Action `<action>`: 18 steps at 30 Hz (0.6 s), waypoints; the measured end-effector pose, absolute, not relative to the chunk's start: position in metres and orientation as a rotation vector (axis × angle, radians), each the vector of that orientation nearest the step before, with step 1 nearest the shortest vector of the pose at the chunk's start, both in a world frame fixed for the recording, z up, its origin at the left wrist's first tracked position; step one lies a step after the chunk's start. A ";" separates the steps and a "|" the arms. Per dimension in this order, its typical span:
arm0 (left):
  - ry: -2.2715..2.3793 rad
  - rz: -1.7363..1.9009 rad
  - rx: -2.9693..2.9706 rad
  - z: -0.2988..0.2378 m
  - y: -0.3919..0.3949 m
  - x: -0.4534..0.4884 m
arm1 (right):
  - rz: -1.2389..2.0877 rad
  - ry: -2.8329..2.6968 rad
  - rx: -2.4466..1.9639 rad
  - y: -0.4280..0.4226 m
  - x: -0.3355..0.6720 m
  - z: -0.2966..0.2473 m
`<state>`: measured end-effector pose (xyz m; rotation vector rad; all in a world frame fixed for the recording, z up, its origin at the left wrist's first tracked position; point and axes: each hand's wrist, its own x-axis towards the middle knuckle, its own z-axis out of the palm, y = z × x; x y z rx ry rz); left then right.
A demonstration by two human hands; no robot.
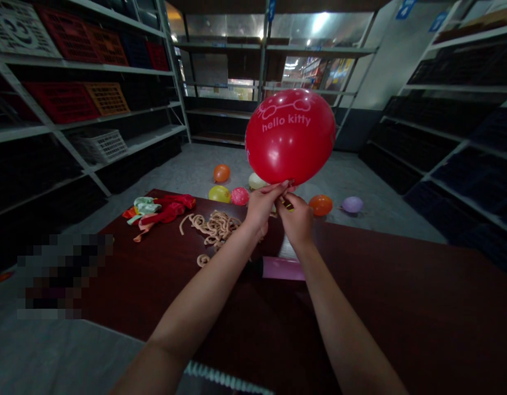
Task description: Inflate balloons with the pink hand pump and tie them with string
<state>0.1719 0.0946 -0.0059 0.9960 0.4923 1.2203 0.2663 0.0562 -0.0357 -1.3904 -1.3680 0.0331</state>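
Note:
An inflated red balloon (290, 142) printed "hello kitty" stands upright above the table, its neck at my fingertips. My left hand (263, 206) pinches the neck from the left. Close against it, my right hand (295, 216) is closed at the same spot, and a small yellow-and-black bit shows between its fingers. The knot area is mostly hidden by my fingers. Below my hands a pink cylinder with a black end (283, 269), perhaps a balloon pump, lies on the dark table (380, 285). Tan cords (216, 226) lie in a tangled pile left of my hands.
Uninflated balloons (171, 211) lie at the table's far left corner. Beyond the far edge, several inflated balloons sit on the floor, among them an orange balloon (320, 205) and a purple balloon (352, 205). Shelves with crates (107, 145) line the room. A blurred-out patch covers the left edge.

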 end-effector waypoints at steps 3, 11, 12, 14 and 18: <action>0.493 1.241 1.048 -0.008 0.095 0.173 | 0.047 -1.358 -1.385 0.057 0.272 -0.035; 0.626 1.300 1.160 -0.018 0.107 0.168 | 0.415 -1.171 -1.039 0.058 0.294 -0.029; 0.637 1.315 1.218 -0.020 0.107 0.168 | 0.454 -1.122 -1.008 0.060 0.294 -0.029; 0.688 1.389 1.439 -0.023 0.107 0.167 | 0.529 -1.009 -0.958 0.063 0.294 -0.032; 0.725 1.541 2.372 -0.025 0.103 0.159 | 0.610 -0.854 -0.945 0.067 0.297 -0.040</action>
